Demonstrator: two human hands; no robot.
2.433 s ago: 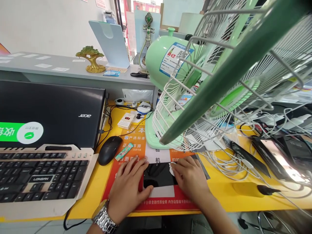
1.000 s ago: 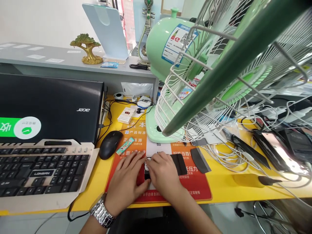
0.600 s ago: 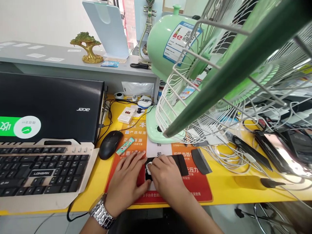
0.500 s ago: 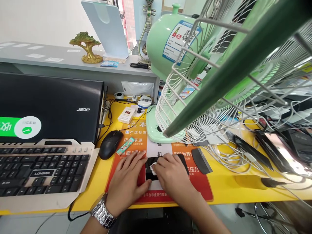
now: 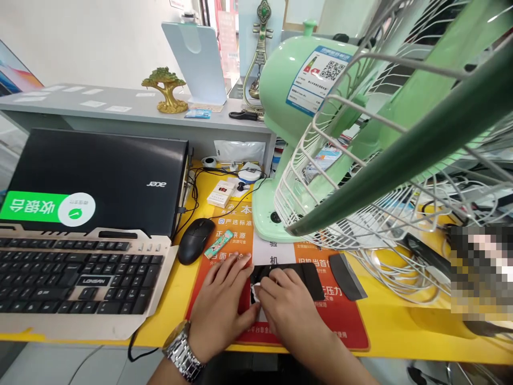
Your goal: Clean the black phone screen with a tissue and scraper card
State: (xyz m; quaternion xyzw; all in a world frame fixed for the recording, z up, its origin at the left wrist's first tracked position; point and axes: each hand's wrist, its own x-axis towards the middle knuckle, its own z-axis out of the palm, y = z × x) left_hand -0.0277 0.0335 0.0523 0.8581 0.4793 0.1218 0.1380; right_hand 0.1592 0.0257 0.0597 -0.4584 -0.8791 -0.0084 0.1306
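A flat black phone (image 5: 313,282) lies crosswise on the red-and-orange printed mat (image 5: 348,331) in front of me. My left hand (image 5: 222,299), with a metal watch (image 5: 184,350) on its wrist, rests flat beside the phone's left end. Its fingers are stretched, the index tip and thumb near that end's corners. Over the phone's left part, my right hand (image 5: 286,302) is closed in a pinch on a small white wipe (image 5: 255,291). Much of the phone is hidden under this hand.
A green fan (image 5: 276,208) with a wire cage looms over the right side. At left are a black mouse (image 5: 196,240), a keyboard (image 5: 96,283) and an acer laptop (image 5: 120,176). A dark strip (image 5: 347,278) and tangled white cables (image 5: 396,272) lie to the right.
The view has shifted, so everything sits further right. My right hand has moved the white wipe toward the phone's left end, near my left thumb. The left hand stays beside the phone.
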